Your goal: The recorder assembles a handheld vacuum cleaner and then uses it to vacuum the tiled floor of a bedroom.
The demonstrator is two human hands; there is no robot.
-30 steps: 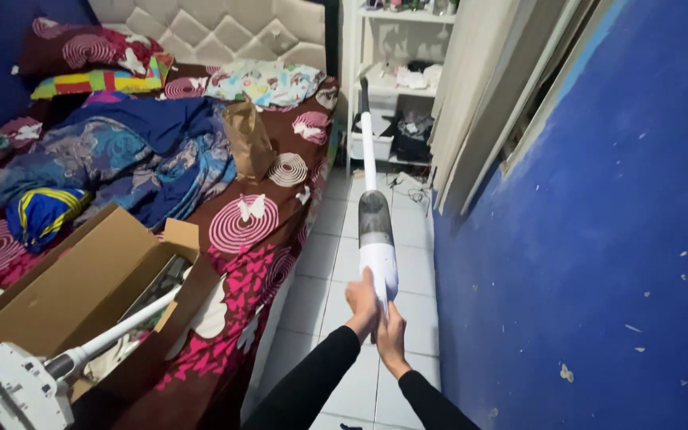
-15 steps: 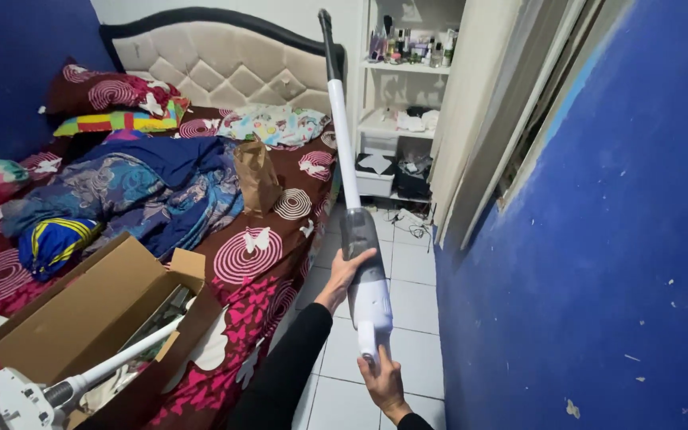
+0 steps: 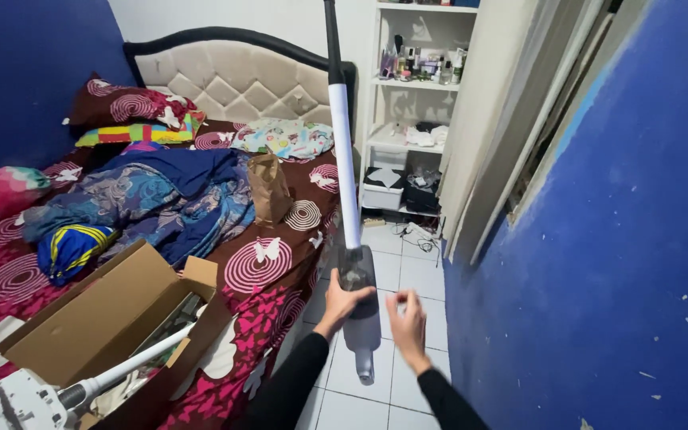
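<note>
Left hand (image 3: pixel 342 301) grips the stick vacuum (image 3: pixel 355 287); right hand (image 3: pixel 408 322) hovers spread, apart.

A blue wall (image 3: pixel 599 263) fills three o'clock. A bed (image 3: pixel 280 263) with a padded headboard (image 3: pixel 232 76) spreads from nine to eleven. White shelves (image 3: pixel 420 87) stand at twelve, white floor tiles (image 3: pixel 420 271) below, a pale curtain (image 3: pixel 491 119) at one.

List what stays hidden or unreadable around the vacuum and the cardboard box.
- Vacuum tube tip: cut off by the top edge, head view.
- Left hand fingers: wrapped behind the body.
- Right hand: motion-blurred, contact unclear.
- Cardboard box contents: shadowed by its flaps.
- Shelf bottles: too small.
</note>
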